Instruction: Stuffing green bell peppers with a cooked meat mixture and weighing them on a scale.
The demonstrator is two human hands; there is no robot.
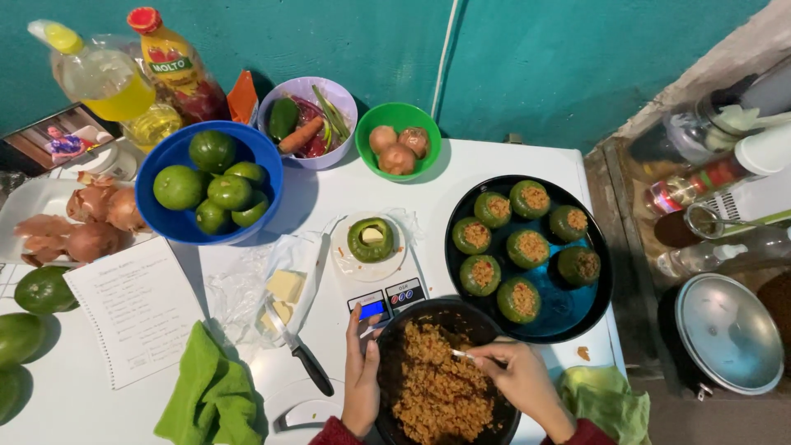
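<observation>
Right hand: the right hand (517, 377) is closed around a small utensil (458, 353), its tip in the filling near the table's front edge.
Left hand: the left hand (361, 383) grips the left rim of the black bowl (387, 330), fingers curled over it.
Black bowl: holds a brown crumbly rice filling (437, 387) — it sits at the front edge of the white table (486, 161).
Scale: a small white kitchen scale (387, 295) stands just behind the bowl, with a blue-lit display; a hollowed green pepper (371, 239) with a pale cube inside rests on it.
Black pan: toward the right edge, a round black pan (577, 317) carries seven stuffed green peppers (528, 248).
Bottles: at the back left corner, a clear oil bottle (103, 78) with yellow cap, and a sauce bottle (169, 58) with red cap and a red-and-green label.
Bowls: blue bowl of limes (177, 156), lilac bowl of vegetable scraps (329, 91), green bowl of onions (412, 115) along the back edge.
Paper: a handwritten spiral-bound sheet (140, 309) lies near the left edge — a green cloth (210, 395) just beside it.
Knife: a black-handled knife (301, 350) lies by butter pieces (286, 285) on clear plastic.
</observation>
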